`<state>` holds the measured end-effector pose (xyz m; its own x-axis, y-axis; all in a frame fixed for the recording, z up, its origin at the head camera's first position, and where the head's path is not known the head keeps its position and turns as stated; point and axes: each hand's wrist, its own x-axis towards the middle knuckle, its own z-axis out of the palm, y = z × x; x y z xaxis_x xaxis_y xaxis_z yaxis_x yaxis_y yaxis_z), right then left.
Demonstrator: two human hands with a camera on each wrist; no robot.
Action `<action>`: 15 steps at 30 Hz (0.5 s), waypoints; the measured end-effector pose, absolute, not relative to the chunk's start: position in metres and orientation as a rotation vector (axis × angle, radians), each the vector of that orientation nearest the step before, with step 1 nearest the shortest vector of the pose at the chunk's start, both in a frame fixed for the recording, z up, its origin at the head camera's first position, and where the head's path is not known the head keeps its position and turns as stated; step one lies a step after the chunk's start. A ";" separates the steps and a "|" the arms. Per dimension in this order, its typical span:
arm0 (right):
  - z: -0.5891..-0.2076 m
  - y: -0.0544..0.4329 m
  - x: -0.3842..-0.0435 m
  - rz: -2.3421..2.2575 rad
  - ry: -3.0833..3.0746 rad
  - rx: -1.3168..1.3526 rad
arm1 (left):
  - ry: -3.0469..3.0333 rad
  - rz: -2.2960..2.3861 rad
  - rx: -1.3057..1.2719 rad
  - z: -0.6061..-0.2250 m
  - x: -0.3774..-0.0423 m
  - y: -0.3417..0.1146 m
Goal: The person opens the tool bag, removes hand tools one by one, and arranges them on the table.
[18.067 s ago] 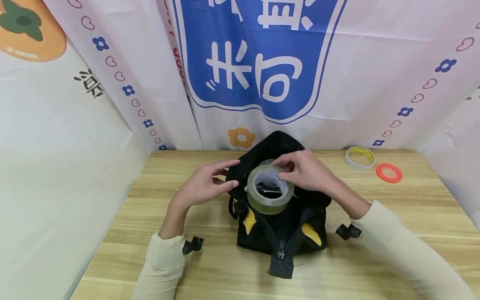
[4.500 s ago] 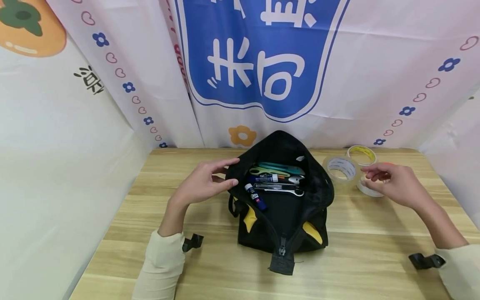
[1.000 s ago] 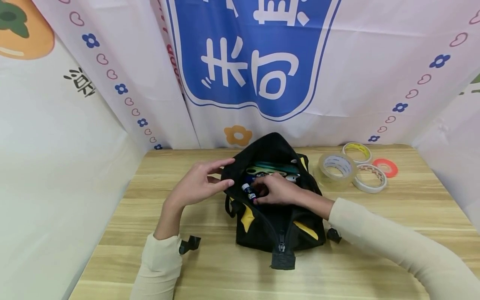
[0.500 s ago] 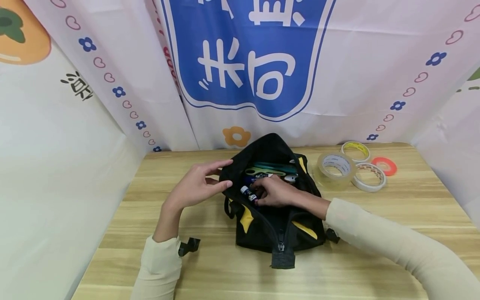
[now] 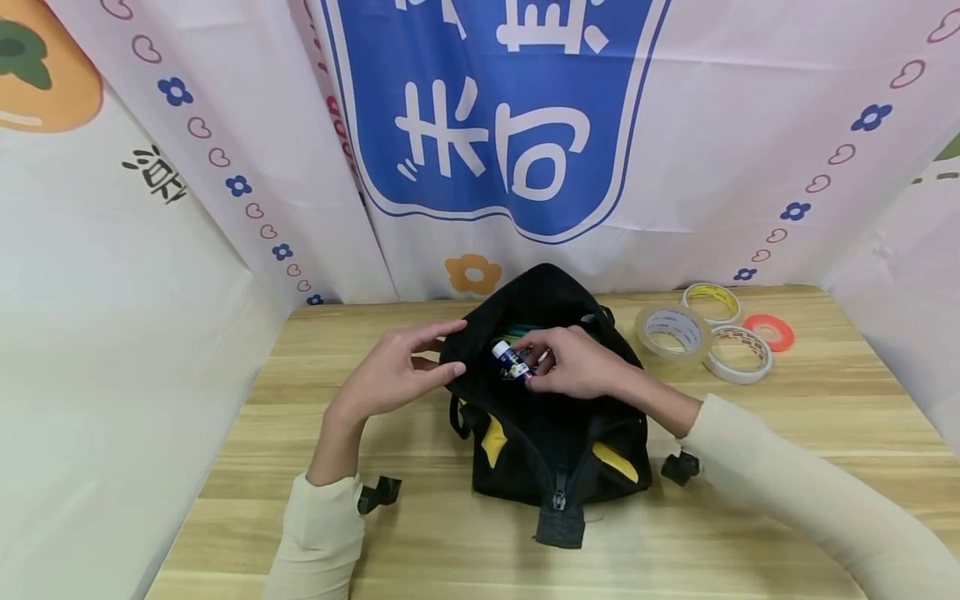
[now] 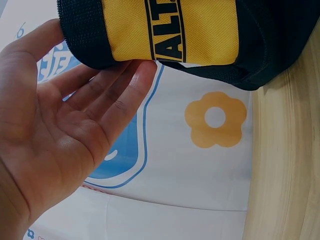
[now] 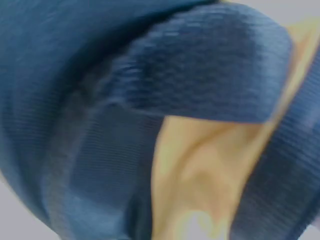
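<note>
A black tool bag (image 5: 517,467) with yellow patches stands unzipped on the table. My left hand (image 5: 397,367) holds its left rim, thumb and fingers at the edge. In the left wrist view, fingers (image 6: 120,97) lie against the bag's yellow outer panel (image 6: 210,35). Over the bag's opening my right hand (image 5: 577,362) pinches a blue glue stick (image 5: 512,361) with a white cap, held tilted. The other contents are mostly hidden by hand and shadow. Blurred dark fabric (image 7: 200,70) and yellow cloth (image 7: 200,170) fill the right wrist view.
To the right of the bag lie a wide clear tape roll (image 5: 675,333), two white-edged tape rolls (image 5: 738,356) and a flat red tape ring (image 5: 772,332). A printed curtain (image 5: 712,167) hangs behind the wooden table (image 5: 750,467).
The wide clear tape roll went from the bag to the table, and another roll joined it. My right hand then reached in and lifted the glue stick. My left hand kept its place.
</note>
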<state>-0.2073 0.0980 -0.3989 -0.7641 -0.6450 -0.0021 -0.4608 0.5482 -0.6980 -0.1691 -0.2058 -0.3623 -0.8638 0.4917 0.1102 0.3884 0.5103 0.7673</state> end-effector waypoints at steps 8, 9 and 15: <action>-0.363 0.123 -0.195 -1.200 2.570 -0.881 | 2.612 1.293 0.768 -0.363 -0.170 -0.206; -0.359 0.127 -0.193 -1.227 2.568 -0.861 | 2.613 1.292 0.767 -0.364 -0.170 -0.206; -0.339 0.156 -0.181 -1.325 2.601 -0.735 | 2.621 1.285 0.755 -0.364 -0.170 -0.206</action>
<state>-0.1810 0.1560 -0.3386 -0.8727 -0.4779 0.1004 -0.3621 0.4953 -0.7896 -0.1701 -0.2058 -0.3641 -0.8671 0.4874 0.1027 0.3798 0.5135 0.7694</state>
